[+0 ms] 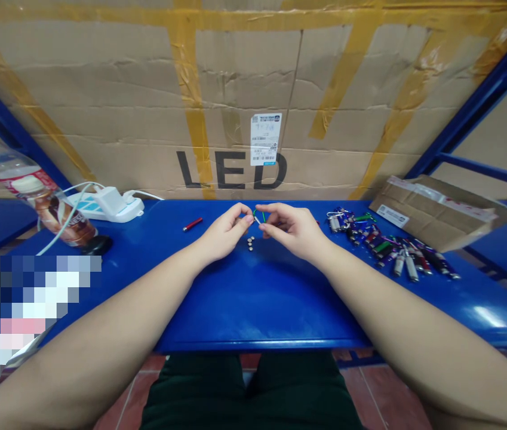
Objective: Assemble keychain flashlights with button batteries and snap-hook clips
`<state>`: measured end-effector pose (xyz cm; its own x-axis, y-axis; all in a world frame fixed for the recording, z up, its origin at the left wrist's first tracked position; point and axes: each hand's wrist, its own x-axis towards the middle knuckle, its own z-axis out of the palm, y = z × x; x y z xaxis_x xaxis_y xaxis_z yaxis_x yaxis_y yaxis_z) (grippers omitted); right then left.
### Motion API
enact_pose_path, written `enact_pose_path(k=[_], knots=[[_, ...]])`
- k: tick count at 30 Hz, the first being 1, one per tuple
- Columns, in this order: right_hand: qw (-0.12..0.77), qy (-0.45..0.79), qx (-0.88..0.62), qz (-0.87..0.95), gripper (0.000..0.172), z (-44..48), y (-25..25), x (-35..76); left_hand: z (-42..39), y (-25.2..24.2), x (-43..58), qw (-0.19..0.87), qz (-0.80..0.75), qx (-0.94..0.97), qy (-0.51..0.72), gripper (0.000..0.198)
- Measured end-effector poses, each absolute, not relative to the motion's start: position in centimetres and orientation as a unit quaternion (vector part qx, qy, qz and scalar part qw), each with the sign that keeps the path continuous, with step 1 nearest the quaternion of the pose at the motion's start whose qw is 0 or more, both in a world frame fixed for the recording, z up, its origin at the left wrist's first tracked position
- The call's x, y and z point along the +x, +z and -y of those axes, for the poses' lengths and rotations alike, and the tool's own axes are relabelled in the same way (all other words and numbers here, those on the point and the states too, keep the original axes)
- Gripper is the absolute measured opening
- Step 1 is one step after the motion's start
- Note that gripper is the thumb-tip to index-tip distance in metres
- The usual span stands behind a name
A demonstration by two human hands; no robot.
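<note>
Both bare hands meet over the middle of the blue counter [262, 304], close to its far edge. The left hand [224, 233] and the right hand [291, 230] pinch a small green clip [257, 216] between them, the fingers [245, 218] of each closed on it, though the tips partly hide it. Just below the hands, a few silver button cells [250, 242] sit on the counter, and a red mini flashlight [193, 224] lies off to the left. A spread of keychain flashlights [390, 248] covers the right end, beside a cardboard parcel [436, 212] — its corner hangs past the far edge. Toward the far left corner are a white power strip [110, 204] and a plastic drink bottle [33, 191], with a taped carton printed LED [230, 101] behind everything.
</note>
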<state>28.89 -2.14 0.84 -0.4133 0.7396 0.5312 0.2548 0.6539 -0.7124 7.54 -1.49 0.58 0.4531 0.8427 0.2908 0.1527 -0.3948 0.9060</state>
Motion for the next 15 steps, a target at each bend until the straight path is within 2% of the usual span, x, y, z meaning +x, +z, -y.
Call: enact_pose_path(k=[6, 15], knots=[[0.453, 0.273, -0.316, 0.788, 0.047, 1.70, 0.38, 28.95, 1.74, 0.76, 7.72, 0.539, -0.322, 0.676, 0.387, 0.038], [0.435, 0.317, -0.328, 0.776, 0.049, 1.91, 0.60, 28.86, 1.79, 0.71, 7.73, 0.562, -0.341, 0.647, 0.386, 0.030]])
